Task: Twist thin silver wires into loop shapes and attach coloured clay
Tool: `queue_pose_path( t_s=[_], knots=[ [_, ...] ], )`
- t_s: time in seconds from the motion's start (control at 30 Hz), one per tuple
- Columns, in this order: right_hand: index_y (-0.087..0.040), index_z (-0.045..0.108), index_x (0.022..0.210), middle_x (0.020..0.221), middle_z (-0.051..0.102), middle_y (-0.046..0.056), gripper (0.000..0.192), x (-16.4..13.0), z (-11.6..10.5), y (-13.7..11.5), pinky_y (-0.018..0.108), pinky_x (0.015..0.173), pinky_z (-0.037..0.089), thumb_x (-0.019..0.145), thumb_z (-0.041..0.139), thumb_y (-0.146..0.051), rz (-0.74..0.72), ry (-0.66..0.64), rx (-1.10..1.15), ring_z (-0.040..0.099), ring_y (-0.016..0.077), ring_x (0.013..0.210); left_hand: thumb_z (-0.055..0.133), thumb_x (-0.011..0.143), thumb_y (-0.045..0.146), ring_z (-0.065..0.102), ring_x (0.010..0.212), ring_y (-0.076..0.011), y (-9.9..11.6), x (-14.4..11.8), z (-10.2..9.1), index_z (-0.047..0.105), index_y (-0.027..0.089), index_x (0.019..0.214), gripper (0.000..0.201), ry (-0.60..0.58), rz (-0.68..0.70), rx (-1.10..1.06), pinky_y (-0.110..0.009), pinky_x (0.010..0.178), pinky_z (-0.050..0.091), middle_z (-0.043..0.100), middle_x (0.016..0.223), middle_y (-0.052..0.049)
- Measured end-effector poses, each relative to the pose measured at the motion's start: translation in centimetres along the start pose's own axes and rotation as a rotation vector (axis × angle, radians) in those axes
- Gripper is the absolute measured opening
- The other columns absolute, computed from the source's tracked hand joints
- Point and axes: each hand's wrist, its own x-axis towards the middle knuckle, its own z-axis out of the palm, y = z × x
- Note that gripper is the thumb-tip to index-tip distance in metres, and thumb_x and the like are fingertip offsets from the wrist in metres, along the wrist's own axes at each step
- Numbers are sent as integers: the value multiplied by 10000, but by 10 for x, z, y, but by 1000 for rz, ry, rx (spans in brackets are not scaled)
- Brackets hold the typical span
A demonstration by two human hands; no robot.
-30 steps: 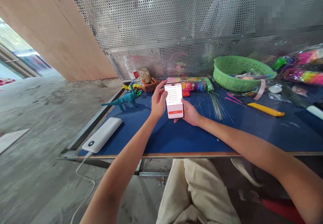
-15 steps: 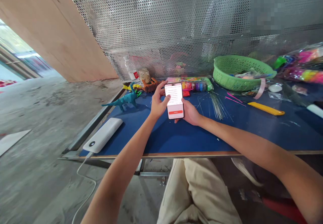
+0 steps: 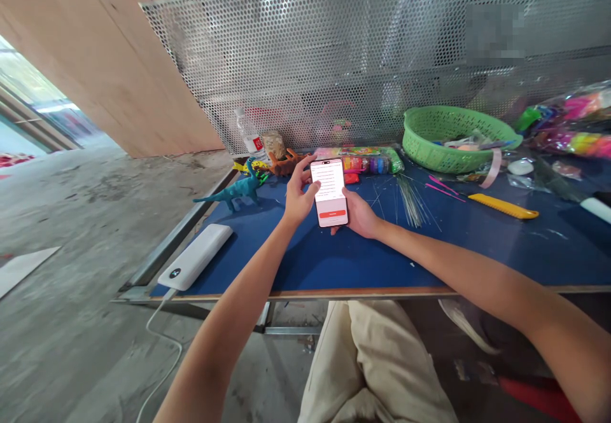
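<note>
A smartphone [image 3: 330, 210] with a lit white page and an orange bar low on its screen is held over the blue table [image 3: 315, 264]. My left hand [image 3: 300, 194] grips its left side, fingers at the upper edge and thumb on the screen. My right hand [image 3: 361, 213] is closed around its lower right side, with fingertips showing beneath. Behind the phone lie a pack of colourful modelling clay [image 3: 375, 163] and an orange-brown toy figure [image 3: 286, 163]. A teal long-necked dinosaur [image 3: 238, 189] stands to the left.
A white power bank [image 3: 198, 254] with a cable lies at the table's left edge. To the right are thin wires [image 3: 413, 200], pink strips [image 3: 443, 186], a yellow utility knife [image 3: 503, 207] and a green basket [image 3: 443, 156]. A perforated metal panel [image 3: 305, 60] rises behind, with a bottle [image 3: 249, 133] near it.
</note>
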Motion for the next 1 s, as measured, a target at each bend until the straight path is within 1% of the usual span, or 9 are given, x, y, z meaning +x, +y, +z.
queue_pose_path(
  t_s=[0.13, 0.3, 0.43, 0.63, 0.73, 0.8, 0.83, 0.9, 1.0],
  knots=[
    [-189, 531, 1270, 942, 760, 89, 417, 0, 0, 0, 386, 504, 634, 1022, 294, -427, 13, 10, 6, 723, 246, 720, 743, 735, 314, 663, 1171, -287, 0, 1, 0, 619, 218, 1346, 631, -9, 22, -13, -348, 936, 536, 735, 1218, -96],
    [-204, 512, 1236, 916, 758, 67, 342, 1, -1, 2, 390, 479, 623, 991, 333, -362, 8, 47, 5, 713, 244, 685, 663, 756, 299, 630, 1245, -318, 1, 1, 0, 622, 222, 1334, 584, -32, 71, 13, -390, 974, 522, 707, 1293, -99],
    [-192, 519, 1253, 922, 760, 81, 398, 1, -2, 2, 397, 509, 632, 983, 302, -388, 19, 2, 8, 715, 249, 709, 633, 767, 278, 626, 1255, -307, -1, 1, 0, 623, 233, 1335, 570, -52, 93, 13, -387, 994, 513, 695, 1322, -82],
    [-177, 502, 1306, 950, 765, 103, 456, 1, -3, 2, 405, 493, 626, 990, 269, -408, 6, 1, 14, 726, 269, 737, 679, 772, 310, 639, 1237, -295, -5, 2, -2, 632, 262, 1337, 569, -22, 29, -36, -384, 998, 523, 702, 1304, -60],
    [-171, 515, 1308, 957, 766, 106, 468, 1, -2, 1, 410, 509, 636, 1006, 257, -418, 8, 6, 18, 729, 266, 736, 708, 797, 334, 609, 1302, -292, -5, 2, -2, 641, 281, 1340, 550, -22, 39, -66, -371, 1024, 515, 681, 1362, -42],
    [-173, 518, 1315, 974, 766, 108, 475, 1, -2, 1, 415, 508, 639, 1018, 249, -429, -3, 4, 20, 731, 265, 734, 706, 838, 399, 571, 1363, -286, -7, 3, 1, 643, 290, 1348, 526, -15, 50, -94, -364, 1061, 499, 644, 1437, -29],
    [-177, 517, 1322, 985, 766, 108, 481, 0, -2, 0, 417, 505, 639, 1025, 246, -440, -10, -1, 18, 732, 265, 736, 683, 868, 463, 561, 1380, -286, -9, 3, 2, 647, 285, 1346, 511, -14, 39, -120, -367, 1072, 495, 632, 1459, -30],
    [-190, 516, 1338, 1004, 766, 110, 503, 0, -1, 0, 409, 506, 641, 1034, 243, -482, -24, -19, 5, 738, 266, 752, 582, 918, 627, 578, 1369, -301, -14, 3, 7, 662, 249, 1329, 565, -40, -57, -195, -393, 1064, 512, 649, 1445, -58],
    [-208, 516, 1365, 1019, 766, 111, 555, -2, 1, -1, 377, 514, 639, 1034, 246, -563, -31, -35, -18, 746, 266, 792, 453, 901, 804, 671, 1247, -343, -23, 0, 12, 685, 181, 1299, 775, -116, -319, -326, -444, 997, 564, 738, 1292, -120]
  ],
)
